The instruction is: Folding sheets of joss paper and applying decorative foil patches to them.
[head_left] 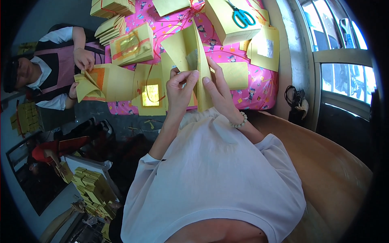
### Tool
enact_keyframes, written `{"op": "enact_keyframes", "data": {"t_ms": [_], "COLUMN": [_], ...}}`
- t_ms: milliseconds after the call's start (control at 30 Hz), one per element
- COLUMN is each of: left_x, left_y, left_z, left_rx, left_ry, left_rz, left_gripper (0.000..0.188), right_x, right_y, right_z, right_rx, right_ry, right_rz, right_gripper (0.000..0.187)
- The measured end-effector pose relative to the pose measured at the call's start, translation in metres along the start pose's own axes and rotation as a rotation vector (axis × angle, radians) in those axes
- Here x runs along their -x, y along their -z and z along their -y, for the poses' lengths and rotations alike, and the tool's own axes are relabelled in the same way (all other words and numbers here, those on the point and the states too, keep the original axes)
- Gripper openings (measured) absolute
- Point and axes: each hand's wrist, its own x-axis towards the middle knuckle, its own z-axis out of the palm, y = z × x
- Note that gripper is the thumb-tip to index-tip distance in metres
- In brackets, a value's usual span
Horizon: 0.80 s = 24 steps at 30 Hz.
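Upright in front of my chest stands a sheaf of yellow paper sheets [199, 60], its upper left sheets fanned apart. My left hand [181, 89] is closed on the near left edge, thumb and fingers pinching the paper. Against the sheaf's right side, my right hand [219, 89] grips with the thumb on the near face and the fingers behind. A beaded bracelet circles the right wrist. Just left of the sheaf lies a yellow sheet with a gold foil square [150, 95] and a red string across it. A plain yellow sheet [235, 75] lies beyond my right hand.
Pink patterned cloth [263, 95] covers the table. Teal-handled scissors [243, 18] rest on a thick yellow paper stack [227, 32]. String-tied bundles [131, 44] stand at the far left. At left, a co-worker [56, 60] handles yellow sheets. Windows [344, 77] line the right.
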Motion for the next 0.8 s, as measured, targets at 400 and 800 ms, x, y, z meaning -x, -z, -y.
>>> {"op": "enact_keyframes", "data": {"t_ms": [400, 800], "left_x": [-0.0009, 0.0008], "left_y": [-0.0008, 0.0000], "left_z": [0.0019, 0.0029], "left_rx": [0.007, 0.042], "left_ry": [-0.030, -0.010], "left_rz": [-0.056, -0.048], "left_gripper": [0.020, 0.021], "right_x": [0.0002, 0.0009], "right_y": [-0.0002, -0.0011], "right_z": [-0.0010, 0.0002], "right_rx": [0.013, 0.019], "right_ry": [0.023, 0.035], "right_rz": [-0.001, 0.000], "right_gripper": [0.055, 0.055]}}
